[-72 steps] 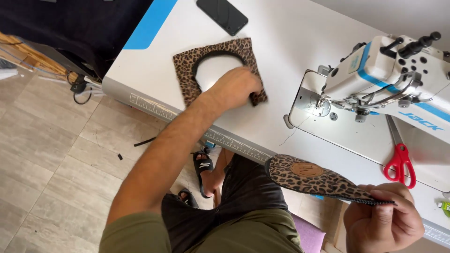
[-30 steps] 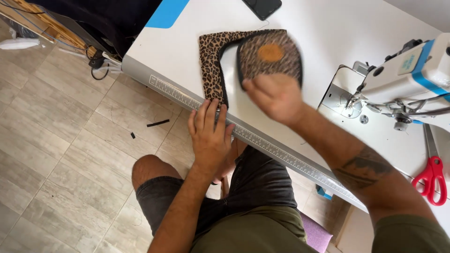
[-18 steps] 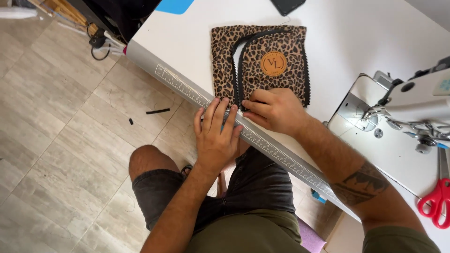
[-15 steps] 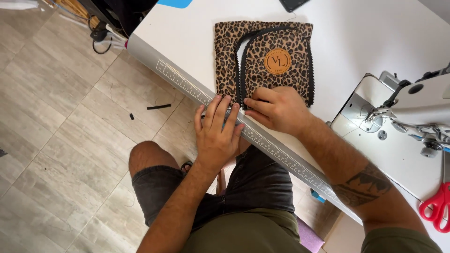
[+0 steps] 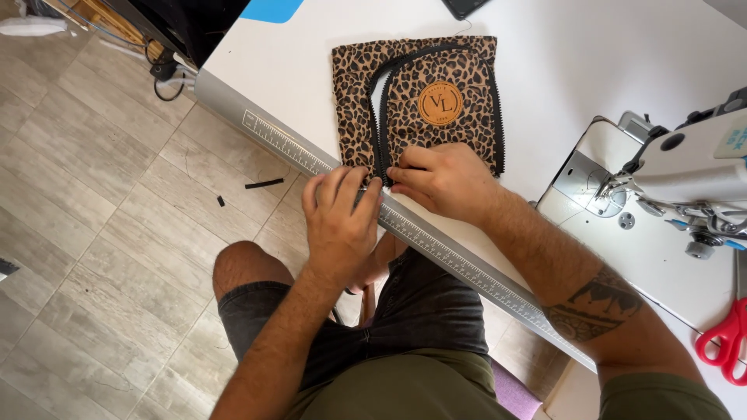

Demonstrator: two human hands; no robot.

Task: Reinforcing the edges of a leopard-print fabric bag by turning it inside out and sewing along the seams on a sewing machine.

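Observation:
Two leopard-print fabric pieces (image 5: 358, 85) lie stacked on the white table (image 5: 560, 70); the upper one carries a round tan leather patch (image 5: 440, 103) and a black zipper along its edge. My left hand (image 5: 340, 222) rests at the table's front edge, fingertips pressing the near left corner of the fabric. My right hand (image 5: 443, 180) lies on the near edge of the upper piece, fingers pinching the fabric beside the zipper end.
A metal ruler strip (image 5: 436, 241) runs along the table's front edge. A white sewing machine (image 5: 685, 171) stands at the right, red-handled scissors (image 5: 727, 342) beyond it. A dark phone (image 5: 464, 6) lies at the far edge. Tiled floor (image 5: 93, 233) is at the left.
The right hand brought the patch-bearing piece over and laid it on the other fabric piece. Both hands moved to the near edge and now press there.

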